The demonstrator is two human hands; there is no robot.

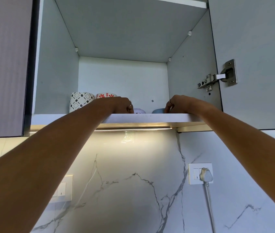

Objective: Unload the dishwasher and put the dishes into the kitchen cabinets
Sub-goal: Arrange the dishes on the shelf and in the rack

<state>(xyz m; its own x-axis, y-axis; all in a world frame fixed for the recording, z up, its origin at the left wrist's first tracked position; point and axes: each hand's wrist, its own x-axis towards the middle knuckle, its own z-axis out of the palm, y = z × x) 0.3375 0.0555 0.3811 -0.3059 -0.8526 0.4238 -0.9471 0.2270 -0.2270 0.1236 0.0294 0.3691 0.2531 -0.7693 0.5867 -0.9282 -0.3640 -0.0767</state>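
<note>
The open cabinet holds cups and bowls on its bottom shelf. At the back left stands a white cup with black diamond shapes. Just beside it, on its right, is a white cup with red flowers. Near the front edge sit two low dishes, and only their tops show. One is a small pale bowl and the other is a blue bowl.

Both arms reach up and over the shelf edge. The left hand bends down at the wrist next to the pale bowl. Its fingers curl down, but the shelf edge hides their tips, so I cannot tell if they hold anything. The right hand also bends down. Its fingers touch the rim of the blue bowl, and whether they grip it I cannot tell.

The cabinet door stands open on the right, with a metal hinge. Below, on the marble wall, a white plug sits in a socket.
</note>
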